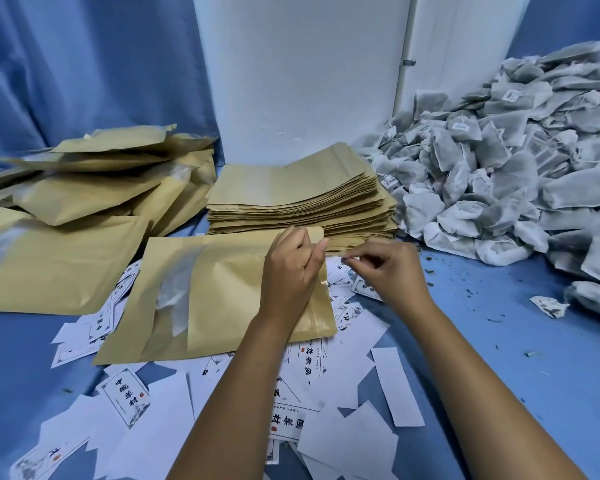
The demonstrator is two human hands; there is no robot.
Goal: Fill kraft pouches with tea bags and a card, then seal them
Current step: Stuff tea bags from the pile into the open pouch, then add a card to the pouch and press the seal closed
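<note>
A: Why is the kraft pouch [222,289] laid flat on the blue counter [499,358], directly in front of the person?

B: It is set with its mouth toward the right, where both hands can reach it; its clear window strip faces up and a pale shape shows behind the window, so it is judged to be filled already, though what exactly lies inside cannot be told; the pouch rests on the scattered printed cards [129,396].

A: How is it being held?

B: The left hand [291,271] is laid over the mouth end with its fingers [312,247] curled at the top corner, apparently pinching the edge; the pouch is thereby steadied against sliding. The right hand [392,271] is held just beside the mouth, apart from the pouch; its thumb and forefinger are closed together on something small and thin, which is too fine to be named; a peel-off sealing strip is only a guess.

A: So sealing is judged to be the step in hand?

B: It is read that way; the mouth looks not yet pressed closed along its length.

A: And the supplies?

B: They are kept within reach by kind; the stack of empty pouches [298,199] is placed just behind the working pouch; the heap of tea bags [499,174] is piled to the right; the filled pouches [101,178] are put aside to the left, well apart from the tea bags, so that finished work is not mixed with stock.
</note>
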